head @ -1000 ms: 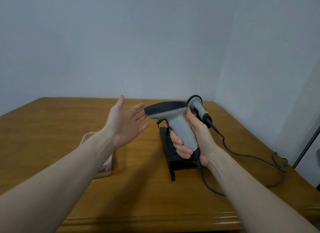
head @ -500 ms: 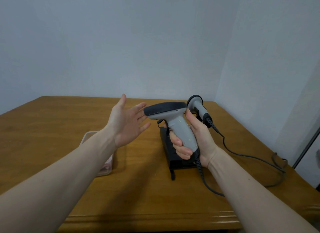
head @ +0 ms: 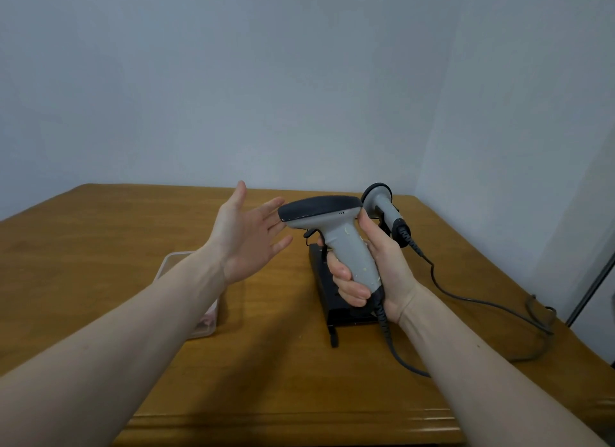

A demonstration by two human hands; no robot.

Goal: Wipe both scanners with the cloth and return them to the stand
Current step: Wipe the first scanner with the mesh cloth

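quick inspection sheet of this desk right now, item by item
surface: wooden table, bare wood showing.
job's things: grey scanner lifted off the black stand; second scanner on the stand; cloth not clearly seen.
clutter: clear plastic container, pinkish contents, partly hidden by the forearm.
grips: right hand wrapped round the scanner handle; left hand open beside the scanner head.
cables: grey cable trailing right.
surroundings: plain walls.

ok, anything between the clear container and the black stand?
Head view: only bare table between clear container and black stand; left forearm crosses above.
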